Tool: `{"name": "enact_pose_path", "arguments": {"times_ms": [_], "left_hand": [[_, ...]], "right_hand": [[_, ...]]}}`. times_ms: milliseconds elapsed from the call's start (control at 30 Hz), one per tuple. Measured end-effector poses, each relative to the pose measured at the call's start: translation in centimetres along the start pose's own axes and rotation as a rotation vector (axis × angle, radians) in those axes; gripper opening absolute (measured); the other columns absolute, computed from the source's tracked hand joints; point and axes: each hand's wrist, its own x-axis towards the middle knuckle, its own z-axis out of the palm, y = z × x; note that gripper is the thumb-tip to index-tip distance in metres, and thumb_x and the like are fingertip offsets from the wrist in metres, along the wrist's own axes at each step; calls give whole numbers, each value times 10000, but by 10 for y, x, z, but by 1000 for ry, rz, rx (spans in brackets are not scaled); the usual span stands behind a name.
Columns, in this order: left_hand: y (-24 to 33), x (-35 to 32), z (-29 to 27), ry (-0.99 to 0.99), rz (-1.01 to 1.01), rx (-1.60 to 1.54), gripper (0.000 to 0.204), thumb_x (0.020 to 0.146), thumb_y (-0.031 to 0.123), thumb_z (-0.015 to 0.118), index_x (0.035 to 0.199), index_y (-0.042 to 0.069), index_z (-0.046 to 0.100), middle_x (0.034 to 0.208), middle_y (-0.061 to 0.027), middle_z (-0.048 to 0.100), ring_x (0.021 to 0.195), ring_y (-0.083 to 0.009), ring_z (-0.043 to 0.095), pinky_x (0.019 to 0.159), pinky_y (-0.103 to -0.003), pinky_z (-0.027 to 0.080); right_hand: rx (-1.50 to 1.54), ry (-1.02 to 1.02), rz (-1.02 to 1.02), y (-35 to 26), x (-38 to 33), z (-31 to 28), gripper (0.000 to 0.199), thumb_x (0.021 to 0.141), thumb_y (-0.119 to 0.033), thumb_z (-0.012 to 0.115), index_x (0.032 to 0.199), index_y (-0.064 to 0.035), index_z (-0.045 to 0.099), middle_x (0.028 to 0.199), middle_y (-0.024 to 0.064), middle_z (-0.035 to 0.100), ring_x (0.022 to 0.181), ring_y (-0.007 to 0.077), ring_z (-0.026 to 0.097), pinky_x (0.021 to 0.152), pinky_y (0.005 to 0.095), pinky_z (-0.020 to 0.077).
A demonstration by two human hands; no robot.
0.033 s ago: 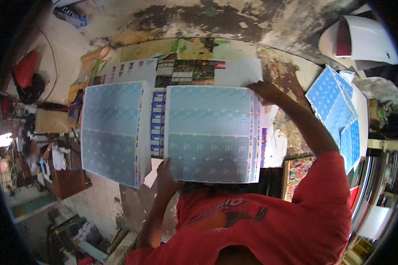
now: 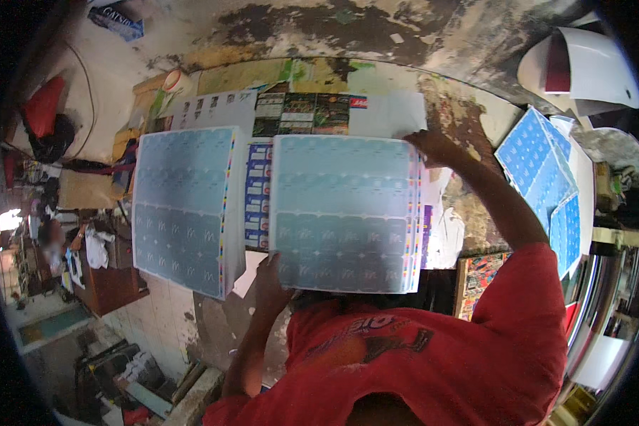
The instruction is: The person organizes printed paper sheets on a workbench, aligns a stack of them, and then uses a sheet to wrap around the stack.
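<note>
We seem to be steadying the right-hand paper stack [image 2: 344,213] on the bench [image 2: 472,220], left hand [image 2: 268,280] at its near-left corner, right hand [image 2: 432,148] at its far-right, fingers' pinch unclear; shifting it calls for even support.

On the desk [image 2: 468,221], we see a left stack [image 2: 179,181] and a right stack [image 2: 341,195] of paper, side by side. Between them we find a paper strip [image 2: 258,195]; behind them, flat papers [image 2: 300,115]; well to the right, other sheets [image 2: 536,153]; before the right stack, the person [image 2: 433,355].
</note>
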Motion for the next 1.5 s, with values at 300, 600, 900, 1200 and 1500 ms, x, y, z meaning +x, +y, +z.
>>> {"name": "enact_pose_path", "arguments": {"times_ms": [300, 600, 900, 1200, 1500], "left_hand": [[40, 3, -10, -29, 16, -111, 957, 704, 363, 835, 1431, -26, 349, 1327, -249, 501, 1210, -412, 506, 999, -478, 442], [-30, -25, 19, -107, -576, -1021, 714, 878, 358, 732, 1394, -17, 411, 1256, -190, 570, 1093, -258, 594, 947, -383, 486], [-39, 1, 12, -403, -478, -1146, 486, 905, 298, 691, 1270, 12, 548, 1127, -78, 626, 943, -207, 638, 789, -352, 553], [-40, 119, 16, -294, -421, -1060, 485, 874, 356, 732, 1120, -43, 610, 954, -102, 664, 787, -190, 685, 678, -300, 569], [-11, 96, -1, 130, 136, -107, 598, 655, 234, 873, 1146, -2, 625, 1004, -196, 679, 958, -366, 652, 872, -470, 507]], "right_hand": [[220, 440, 209, 5, -47, 26, 558, 751, -149, 727, 1279, -63, 570, 1228, 185, 620, 1187, 384, 547, 995, 447, 461], [1224, 435, 1136, -286, -230, 88, 437, 883, -319, 697, 1176, -17, 579, 930, 117, 678, 812, 232, 650, 703, 376, 526], [1733, 827, 1132, -329, -212, 130, 263, 895, -202, 692, 1056, -6, 623, 939, 35, 638, 854, 145, 603, 760, 311, 518], [1753, 795, 1091, -248, -140, 103, 484, 862, -278, 733, 1155, 76, 585, 1062, 136, 644, 958, 213, 630, 805, 338, 539], [607, 487, 963, -267, -158, 69, 557, 637, -241, 877, 1077, 10, 644, 945, 191, 709, 914, 319, 691, 795, 403, 556]]}}
